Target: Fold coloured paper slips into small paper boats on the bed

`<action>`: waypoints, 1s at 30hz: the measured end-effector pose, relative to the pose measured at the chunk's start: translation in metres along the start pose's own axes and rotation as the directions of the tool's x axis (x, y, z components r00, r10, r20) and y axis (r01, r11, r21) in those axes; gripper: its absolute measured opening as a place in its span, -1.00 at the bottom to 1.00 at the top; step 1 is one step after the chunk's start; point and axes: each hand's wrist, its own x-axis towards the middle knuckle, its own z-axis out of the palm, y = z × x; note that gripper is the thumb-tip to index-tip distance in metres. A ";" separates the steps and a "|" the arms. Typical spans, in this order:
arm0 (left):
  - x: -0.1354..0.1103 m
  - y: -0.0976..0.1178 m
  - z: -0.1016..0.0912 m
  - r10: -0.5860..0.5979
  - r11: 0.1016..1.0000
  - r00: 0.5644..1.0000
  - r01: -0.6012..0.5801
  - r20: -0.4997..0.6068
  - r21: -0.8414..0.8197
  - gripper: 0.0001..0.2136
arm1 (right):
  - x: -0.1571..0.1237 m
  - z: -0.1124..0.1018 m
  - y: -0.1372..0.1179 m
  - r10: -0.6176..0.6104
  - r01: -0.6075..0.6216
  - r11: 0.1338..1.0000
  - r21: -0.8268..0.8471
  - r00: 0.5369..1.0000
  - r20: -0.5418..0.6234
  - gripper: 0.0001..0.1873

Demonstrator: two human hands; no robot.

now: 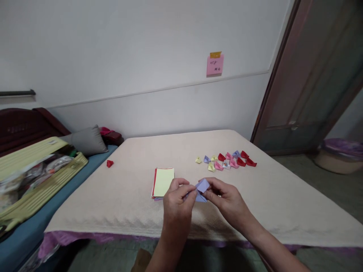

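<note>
Between my two hands, above the front part of the table, is a partly folded piece of lavender paper (pixel 203 185). My left hand (pixel 180 196) pinches its left side between thumb and fingers. At the paper's right edge, my right hand (pixel 224 194) grips it with thumb and fingertips. Some of the lower folds are hidden behind the fingers. Just beyond my left hand lies a stack of coloured paper sheets (pixel 163 182), pale yellow on top, with red showing at the side.
Several small folded paper pieces (pixel 226 164) in red, pink, yellow and lavender lie in rows at the right. A lone red folded piece (pixel 110 163) sits far left on the cream-covered table (pixel 136 151). Left of it stands a yellow box (pixel 65 166). A pink note (pixel 214 65) hangs on the wall.
</note>
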 end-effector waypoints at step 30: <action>0.007 -0.003 0.018 -0.197 0.938 0.979 0.204 0.055 -0.279 -0.82 | 0.001 0.005 -0.009 -0.070 0.075 0.987 -0.139 0.997 0.042 -0.83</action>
